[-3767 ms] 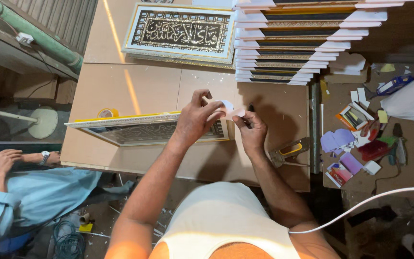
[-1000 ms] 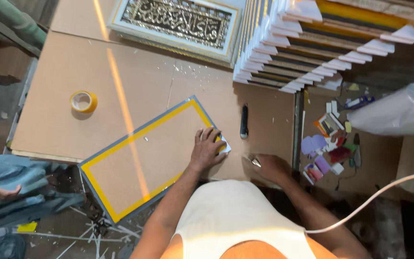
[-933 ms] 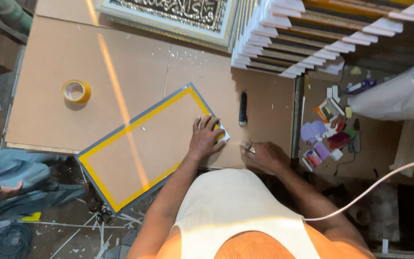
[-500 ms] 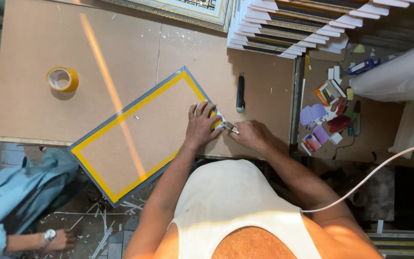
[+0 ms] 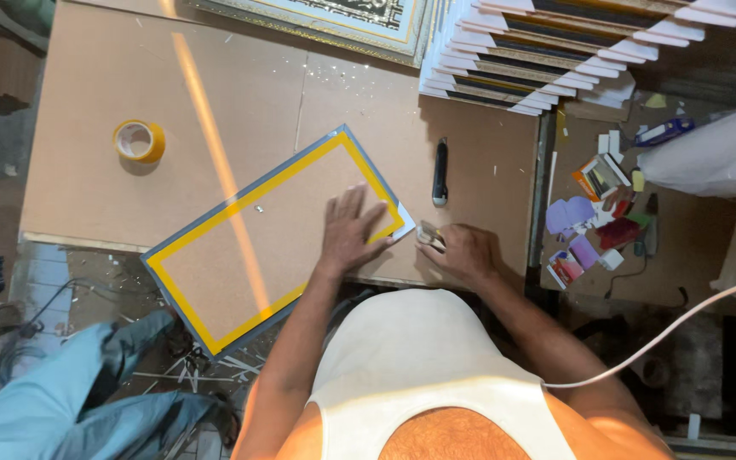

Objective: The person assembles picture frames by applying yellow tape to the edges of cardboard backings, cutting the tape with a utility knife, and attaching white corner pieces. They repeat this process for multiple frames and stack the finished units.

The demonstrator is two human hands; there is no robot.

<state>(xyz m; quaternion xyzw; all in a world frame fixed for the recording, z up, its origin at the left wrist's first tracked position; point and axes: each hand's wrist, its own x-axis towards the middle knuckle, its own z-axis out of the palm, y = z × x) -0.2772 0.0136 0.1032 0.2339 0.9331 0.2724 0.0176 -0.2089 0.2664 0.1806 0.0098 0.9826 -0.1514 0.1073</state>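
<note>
A brown board (image 5: pixel 257 230) edged in yellow tape and grey lies near a yellow tape roll (image 5: pixel 139 140).

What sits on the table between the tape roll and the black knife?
In the head view, the yellow-taped frame back lies between the tape roll and the black knife.

The left hand (image 5: pixel 349 236) presses flat on a yellow-taped rectangular board (image 5: pixel 270 234) overhanging the tabletop's (image 5: pixel 87 94) near edge; the right hand (image 5: pixel 462 253) pinches a small metal piece (image 5: pixel 430 235) beside the board's corner.

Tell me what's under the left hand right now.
The left hand lies flat on the brown back of the frame, fingers spread near its yellow-taped right corner. Beneath the frame is the table. The frame's face is turned down, hidden.
</note>
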